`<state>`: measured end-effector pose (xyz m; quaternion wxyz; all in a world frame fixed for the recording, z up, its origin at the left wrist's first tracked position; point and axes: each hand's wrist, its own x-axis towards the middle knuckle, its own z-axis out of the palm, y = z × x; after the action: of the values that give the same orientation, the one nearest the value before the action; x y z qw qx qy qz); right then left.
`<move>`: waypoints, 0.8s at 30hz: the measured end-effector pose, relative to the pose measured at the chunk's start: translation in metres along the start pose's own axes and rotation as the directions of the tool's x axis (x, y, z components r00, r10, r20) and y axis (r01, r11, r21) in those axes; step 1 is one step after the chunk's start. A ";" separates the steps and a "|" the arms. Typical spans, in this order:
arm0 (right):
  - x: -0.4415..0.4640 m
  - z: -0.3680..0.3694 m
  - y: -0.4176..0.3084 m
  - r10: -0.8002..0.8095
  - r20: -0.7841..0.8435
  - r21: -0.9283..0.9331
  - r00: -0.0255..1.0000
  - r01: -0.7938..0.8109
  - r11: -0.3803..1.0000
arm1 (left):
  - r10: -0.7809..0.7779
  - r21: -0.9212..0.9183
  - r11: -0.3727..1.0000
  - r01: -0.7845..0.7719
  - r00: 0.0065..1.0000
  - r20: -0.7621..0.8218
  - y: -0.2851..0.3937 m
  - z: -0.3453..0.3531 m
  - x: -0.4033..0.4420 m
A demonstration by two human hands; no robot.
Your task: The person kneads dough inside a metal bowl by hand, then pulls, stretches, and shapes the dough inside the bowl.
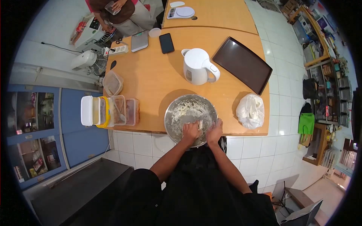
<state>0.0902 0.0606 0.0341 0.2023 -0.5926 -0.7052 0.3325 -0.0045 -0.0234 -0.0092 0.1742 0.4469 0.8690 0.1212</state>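
Observation:
A metal mixing bowl (pixel 168 122) sits at the table's front edge, its inner wall smeared with pale flour and bits of dough. Inside it, my left hand (pixel 191 131) presses down with fingers curled into sticky dough (pixel 200 124); the fingertips are partly hidden. My right hand (pixel 214 132) grips the bowl's right rim, thumb upward. Beyond the bowl stands a white electric kettle (pixel 196 66), handle toward the right. To the right lies a knotted plastic bag (pixel 250 111) with white contents.
A dark baking tray (pixel 243 64) lies at the right back. Plastic tubs (pixel 113 109) line the left edge. Farther back are a phone (pixel 166 43), a kitchen scale (pixel 140 41) and a power strip (pixel 117 50). Another person (pixel 128 19) stands at the far left, holding a clear cup.

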 end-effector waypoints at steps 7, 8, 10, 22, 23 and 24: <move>-0.002 -0.001 0.004 0.019 0.065 0.006 0.998 -0.019 1.000 | -0.067 0.062 0.996 0.060 0.992 0.111 0.010 0.012 0.010; -0.002 -0.002 0.005 0.023 0.080 0.002 0.997 -0.023 1.000 | -0.045 0.067 0.997 0.040 0.996 0.076 0.009 0.015 0.012; 0.001 0.000 0.005 0.023 0.094 0.009 0.995 -0.024 1.000 | -0.011 0.058 0.998 0.010 1.000 0.013 0.007 0.018 0.020; 0.001 -0.001 0.012 0.017 0.109 0.006 0.994 -0.018 1.000 | -0.087 0.070 0.994 0.086 0.996 0.007 -0.010 0.032 0.086; 0.001 0.001 0.011 0.013 0.081 0.008 0.997 -0.013 1.000 | -0.085 0.037 0.996 0.085 0.996 -0.011 -0.012 0.030 0.092; 0.000 0.001 0.009 0.010 0.056 0.010 0.998 -0.011 1.000 | -0.085 0.004 0.996 0.086 0.996 -0.025 -0.014 0.028 0.095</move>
<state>0.0958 0.0607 0.0272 0.1837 -0.5858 -0.7057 0.3536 -0.0543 0.0480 -0.0579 0.1672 0.4082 0.8898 0.1171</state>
